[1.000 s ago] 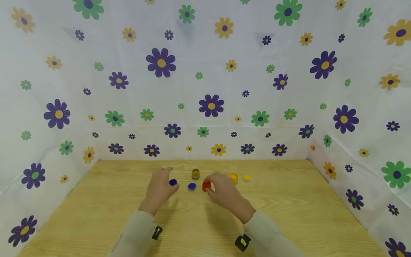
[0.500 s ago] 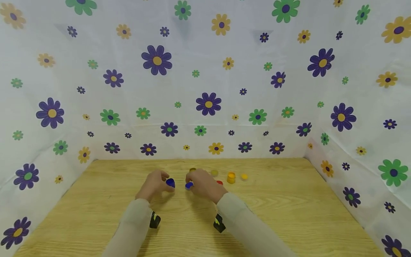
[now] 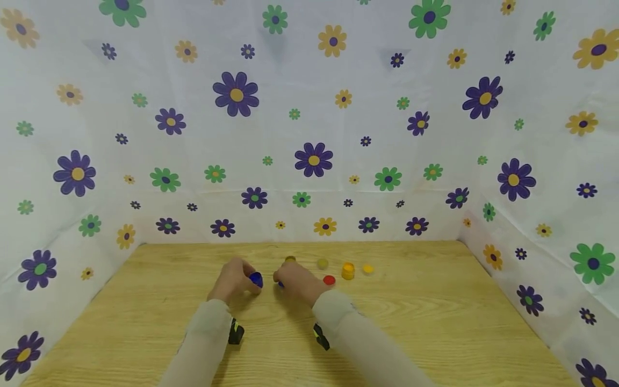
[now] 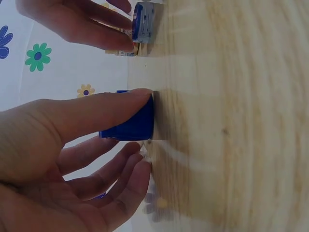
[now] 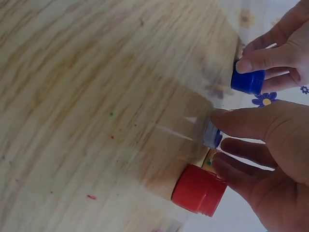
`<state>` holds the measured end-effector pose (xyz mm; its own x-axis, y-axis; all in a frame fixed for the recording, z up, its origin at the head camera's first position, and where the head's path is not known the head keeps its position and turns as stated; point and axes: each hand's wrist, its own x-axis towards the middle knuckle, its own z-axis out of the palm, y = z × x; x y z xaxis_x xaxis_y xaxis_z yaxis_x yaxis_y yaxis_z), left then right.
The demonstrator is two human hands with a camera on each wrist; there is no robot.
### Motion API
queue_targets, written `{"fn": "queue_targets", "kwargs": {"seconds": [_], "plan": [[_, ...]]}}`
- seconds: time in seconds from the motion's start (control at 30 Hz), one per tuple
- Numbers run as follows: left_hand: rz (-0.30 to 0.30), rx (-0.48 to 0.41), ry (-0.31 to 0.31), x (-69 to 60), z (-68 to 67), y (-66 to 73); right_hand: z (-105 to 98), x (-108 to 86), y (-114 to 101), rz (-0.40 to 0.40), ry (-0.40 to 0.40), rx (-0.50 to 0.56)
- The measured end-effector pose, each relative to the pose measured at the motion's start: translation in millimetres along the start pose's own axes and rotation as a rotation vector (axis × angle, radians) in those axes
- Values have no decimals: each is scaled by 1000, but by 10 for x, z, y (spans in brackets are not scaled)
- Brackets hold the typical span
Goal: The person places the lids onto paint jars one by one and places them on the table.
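Note:
On the wooden table [image 3: 425, 322], my left hand [image 3: 231, 280] holds a small blue paint pot [image 3: 256, 279]. The left wrist view shows the thumb lying along the pot [image 4: 137, 122], with the other fingers behind it. To the right, my right hand [image 3: 301, 284] pinches a small clear lid with blue paint in it [image 5: 211, 135] between thumb and index finger. The hand mostly hides this lid in the head view. Close beside the right hand's fingers stands a red paint pot [image 5: 199, 189], upright on the table.
Behind the right hand is an olive pot [image 3: 290, 259], partly hidden, with an olive lid [image 3: 322, 263] to its right. Farther right stand a yellow pot [image 3: 348, 271] and a yellow lid [image 3: 368, 269]. A flowered white cloth [image 3: 271, 129] encloses the table's back and sides.
My right hand has left the red pot and moved left onto the blue-painted lid. My left fingers have closed on the blue pot, which they only surrounded before.

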<state>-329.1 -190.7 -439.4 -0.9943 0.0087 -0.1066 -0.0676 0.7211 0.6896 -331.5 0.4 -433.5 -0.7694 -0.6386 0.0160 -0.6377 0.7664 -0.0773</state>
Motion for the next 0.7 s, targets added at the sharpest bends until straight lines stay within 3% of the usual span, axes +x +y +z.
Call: {"fn": "queue_targets", "kwargs": {"seconds": [0.23, 0.7], "plan": [[6, 10, 12, -38, -39, 0, 27, 28, -66, -20, 45, -68], [45, -11, 2, -79, -40, 125, 85, 64, -65, 10, -1, -198]]}}
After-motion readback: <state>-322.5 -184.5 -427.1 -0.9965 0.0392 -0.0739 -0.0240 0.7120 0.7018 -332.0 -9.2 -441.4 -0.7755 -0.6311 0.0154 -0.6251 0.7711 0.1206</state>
